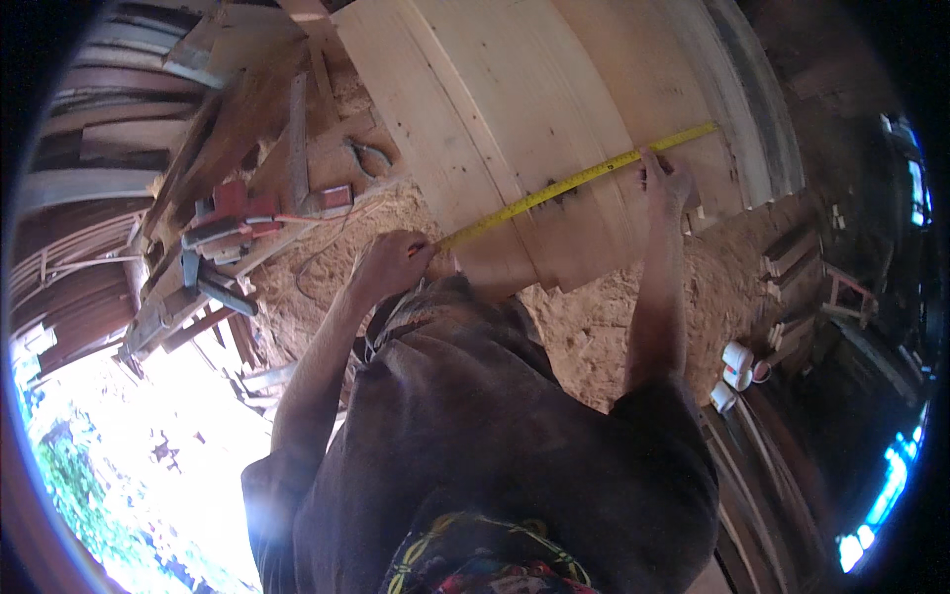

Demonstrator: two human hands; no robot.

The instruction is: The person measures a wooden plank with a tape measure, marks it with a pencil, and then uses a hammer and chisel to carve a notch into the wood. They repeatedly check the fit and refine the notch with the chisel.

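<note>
A yellow tape measure (554, 189) is stretched slantwise over wide, pale wooden boards (515, 89) that lie side by side in front of me. My left hand (394, 261) is closed around its near left end, at the boards' edge by my waist. A bit of orange shows between those fingers; the rest of what they grip is hidden. Farther right, my right hand (669, 182) has its fingers curled and the thumb at the blade's lower edge. The blade runs on past this hand, and its free end lies over the boards at the right.
Sawdust (594, 332) covers the ground around me. At the left are pliers (368, 156), a red and dark power tool (233, 218) with a cord, and stacked planks (129, 109). White containers (735, 371) stand at the right beside long wooden strips (767, 465).
</note>
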